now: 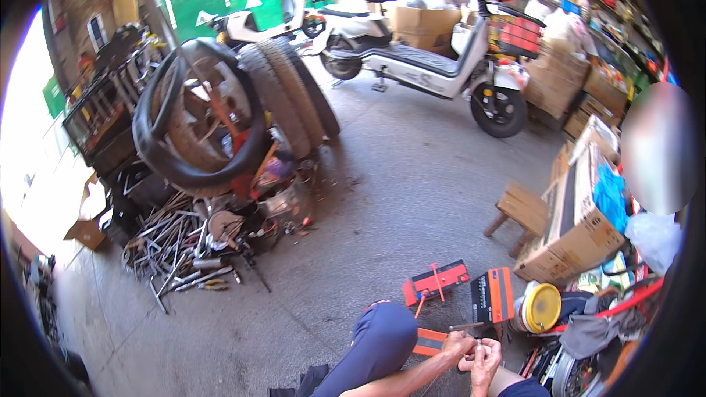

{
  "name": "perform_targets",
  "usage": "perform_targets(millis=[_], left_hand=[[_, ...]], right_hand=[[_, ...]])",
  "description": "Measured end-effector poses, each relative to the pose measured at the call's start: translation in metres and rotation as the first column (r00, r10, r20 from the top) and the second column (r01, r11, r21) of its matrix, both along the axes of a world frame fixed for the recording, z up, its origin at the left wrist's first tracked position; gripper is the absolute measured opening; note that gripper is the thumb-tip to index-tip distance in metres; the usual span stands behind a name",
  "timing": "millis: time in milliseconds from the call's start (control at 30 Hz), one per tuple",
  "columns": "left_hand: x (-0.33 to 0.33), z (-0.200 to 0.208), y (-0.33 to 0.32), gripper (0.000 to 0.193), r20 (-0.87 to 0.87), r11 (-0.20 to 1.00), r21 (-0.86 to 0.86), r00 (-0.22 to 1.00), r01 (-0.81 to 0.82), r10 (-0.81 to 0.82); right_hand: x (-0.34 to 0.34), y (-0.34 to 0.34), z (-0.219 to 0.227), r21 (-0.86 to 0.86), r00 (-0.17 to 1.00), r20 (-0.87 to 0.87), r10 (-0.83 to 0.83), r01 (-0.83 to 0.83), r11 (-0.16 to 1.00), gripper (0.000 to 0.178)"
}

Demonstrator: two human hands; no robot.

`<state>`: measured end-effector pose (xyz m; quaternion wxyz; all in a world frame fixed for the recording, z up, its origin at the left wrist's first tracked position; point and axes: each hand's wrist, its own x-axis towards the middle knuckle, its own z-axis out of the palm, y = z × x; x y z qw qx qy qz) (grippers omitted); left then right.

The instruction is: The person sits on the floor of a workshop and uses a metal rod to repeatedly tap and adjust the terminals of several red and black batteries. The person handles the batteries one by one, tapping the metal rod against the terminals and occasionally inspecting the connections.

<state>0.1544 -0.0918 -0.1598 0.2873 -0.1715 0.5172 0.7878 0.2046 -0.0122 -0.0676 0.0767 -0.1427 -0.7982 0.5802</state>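
Note:
My left hand point(457, 344) and my right hand point(483, 360) meet at the lower right, fingers closed and pinching close together. What they hold between the fingertips is too small to make out. A thin grey bar-like piece point(466, 328) shows just above my left hand; I cannot tell if it is held. Beyond my hands stands a black and orange box point(492, 297). A red and black device point(437, 282) lies left of it, with a red cable running toward me. An orange and grey flat piece point(429, 341) lies beside my left forearm.
A yellow-lidded bucket point(541, 307) stands to the right, near a cardboard box point(571, 222) and a wooden stool point(519, 210). At left, tyres point(283, 95) lean over a heap of metal tools point(180, 246). A white electric scooter point(434, 68) is parked ahead.

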Motion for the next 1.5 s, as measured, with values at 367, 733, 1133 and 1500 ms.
perform_targets(millis=[367,733,1133,1500], left_hand=[[-0.003,0.034,0.001,0.019,0.220,0.992,-0.067,0.971,0.107,-0.089],[0.000,0.039,-0.005,0.015,0.124,0.993,-0.087,0.990,0.085,-0.074],[0.006,0.046,-0.003,0.023,0.126,0.997,-0.030,0.990,0.069,-0.064],[-0.003,0.053,-0.006,0.018,0.162,0.999,0.036,0.986,0.029,-0.035]], right_hand=[[0.012,0.016,-0.024,0.032,0.997,-0.038,-0.069,0.070,0.997,0.003],[0.011,0.007,-0.033,0.349,0.967,-0.239,-0.092,0.174,0.921,0.004],[0.012,0.018,-0.045,0.111,0.942,0.048,-0.332,0.325,0.939,0.013],[-0.055,0.074,-0.058,-0.095,0.961,0.098,-0.260,0.270,0.958,0.018]])
